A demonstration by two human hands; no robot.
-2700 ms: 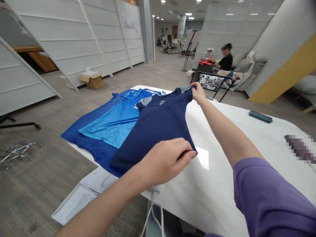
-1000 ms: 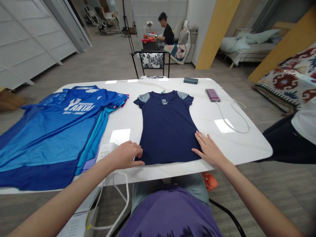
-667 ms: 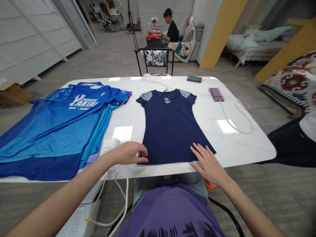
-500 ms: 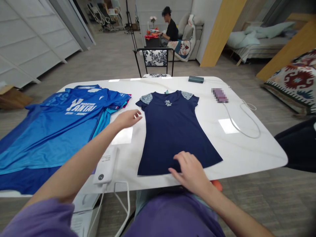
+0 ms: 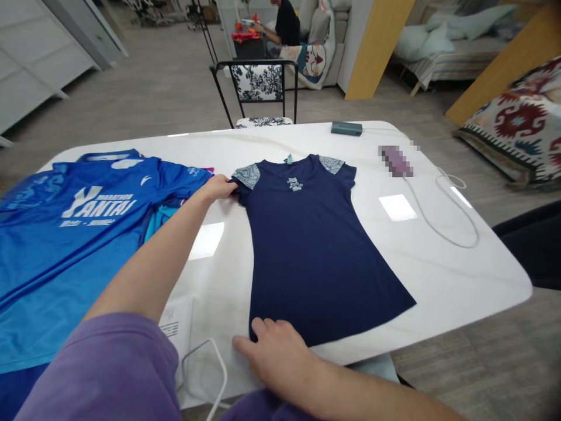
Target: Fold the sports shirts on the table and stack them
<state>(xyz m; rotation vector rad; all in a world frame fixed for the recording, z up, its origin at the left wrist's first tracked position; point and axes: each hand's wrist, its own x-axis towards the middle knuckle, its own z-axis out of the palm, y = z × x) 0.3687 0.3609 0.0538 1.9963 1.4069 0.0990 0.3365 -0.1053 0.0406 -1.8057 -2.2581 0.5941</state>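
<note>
A navy T-shirt (image 5: 315,251) lies flat on the white table, neck away from me, with patterned grey-blue shoulders and a small print below the neckline. At its left sleeve, my left hand (image 5: 221,188) is closed with the sleeve edge between its fingers. My right hand (image 5: 280,354) rests at the lower left corner of the hem, fingertips on the fabric and thumb apart on the table. Left of the navy shirt lies a blue marathon T-shirt (image 5: 105,234), partly over lighter blue cloth (image 5: 160,222) and partly hidden by my left arm.
A white power bank (image 5: 177,321) with a cable lies near the front edge, partly covered by my sleeve. A blurred-out phone (image 5: 397,161) with a cable and a dark green box (image 5: 346,128) lie at the back right. Beyond the table (image 5: 473,280) stand a chair (image 5: 258,82) and a seated person.
My left hand has reached the left sleeve and closed on it. My right hand has moved left along the hem to its corner. The view has tilted down and shifted.
</note>
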